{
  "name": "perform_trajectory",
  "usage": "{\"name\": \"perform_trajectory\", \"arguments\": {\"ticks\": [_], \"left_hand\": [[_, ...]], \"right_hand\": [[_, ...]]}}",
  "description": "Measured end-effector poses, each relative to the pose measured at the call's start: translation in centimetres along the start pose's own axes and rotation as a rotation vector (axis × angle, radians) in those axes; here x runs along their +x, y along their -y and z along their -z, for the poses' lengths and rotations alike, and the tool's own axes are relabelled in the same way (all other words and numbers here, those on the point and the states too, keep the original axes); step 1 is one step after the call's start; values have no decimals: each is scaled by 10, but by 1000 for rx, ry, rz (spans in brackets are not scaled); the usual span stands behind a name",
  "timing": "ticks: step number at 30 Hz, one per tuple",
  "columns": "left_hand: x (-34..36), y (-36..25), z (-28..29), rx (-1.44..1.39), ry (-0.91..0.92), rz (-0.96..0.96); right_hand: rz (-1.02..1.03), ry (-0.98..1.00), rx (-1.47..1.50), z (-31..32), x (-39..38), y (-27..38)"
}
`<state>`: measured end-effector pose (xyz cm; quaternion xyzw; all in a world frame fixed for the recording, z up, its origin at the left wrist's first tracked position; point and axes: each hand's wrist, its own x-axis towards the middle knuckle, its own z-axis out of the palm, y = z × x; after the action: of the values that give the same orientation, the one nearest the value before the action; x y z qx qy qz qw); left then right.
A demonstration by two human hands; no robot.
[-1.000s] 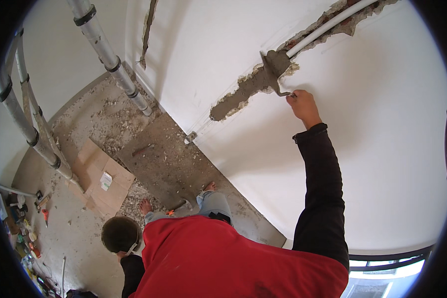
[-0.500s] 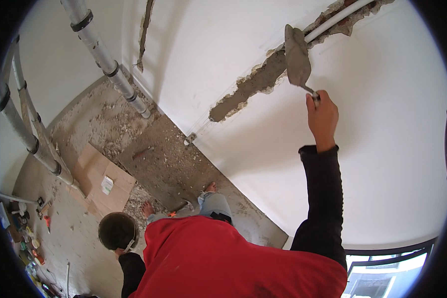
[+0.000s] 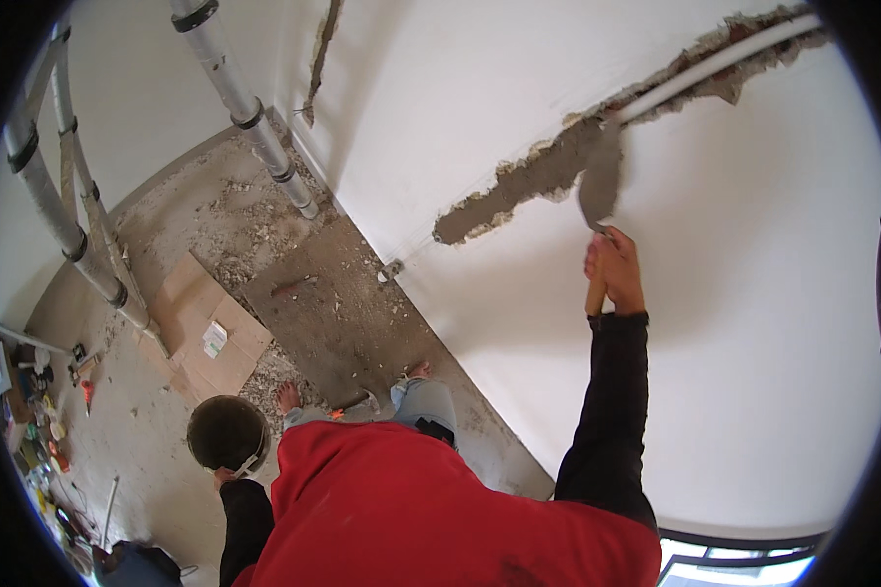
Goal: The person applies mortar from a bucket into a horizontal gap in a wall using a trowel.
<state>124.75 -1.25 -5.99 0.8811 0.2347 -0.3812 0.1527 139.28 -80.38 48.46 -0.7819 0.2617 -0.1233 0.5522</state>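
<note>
My right hand (image 3: 616, 270) is closed around the wooden handle of a trowel (image 3: 602, 186) and holds it up against the white wall. The trowel's grey, mortar-coloured blade points upward, its tip at the ragged groove where the white pipe (image 3: 719, 63) comes out of the filling. Grey mortar (image 3: 543, 176) fills the lower left stretch of that groove, and the pipe lies bare in the upper right stretch. Down at the left, my left hand (image 3: 224, 476) grips a dark bucket (image 3: 227, 399) at its rim or handle; which one I cannot tell. The bucket's inside is dark.
A ladder (image 3: 255, 127) with tubular legs stands at the left. Rubble, flattened cardboard (image 3: 206, 333) and a hammer (image 3: 357, 405) lie on the floor near my bare feet. Several tools and containers (image 3: 44, 430) line the far left. A window (image 3: 734, 563) is at lower right.
My right hand has drawn lower with the trowel, and the blade has slid down from across the groove to its lower edge. The view has shifted slightly; my left hand still holds the bucket.
</note>
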Motion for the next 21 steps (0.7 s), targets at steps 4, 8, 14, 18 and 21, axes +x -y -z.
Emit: {"name": "perform_trajectory", "arguments": {"ticks": [4, 8, 14, 18, 21], "left_hand": [[-2, 23, -16, -5, -2, 256], [1, 18, -23, -11, 8, 236], [1, 12, -24, -28, 13, 199], [-5, 0, -11, -43, 25, 169], [-1, 3, -8, -44, 37, 143]], "right_hand": [[187, -26, -25, 6, -19, 9], [90, 27, -179, -7, -43, 7], [69, -227, -458, -34, 5, -35], [18, -233, -625, -47, 12, -63], [91, -263, -853, -41, 18, -99]]}}
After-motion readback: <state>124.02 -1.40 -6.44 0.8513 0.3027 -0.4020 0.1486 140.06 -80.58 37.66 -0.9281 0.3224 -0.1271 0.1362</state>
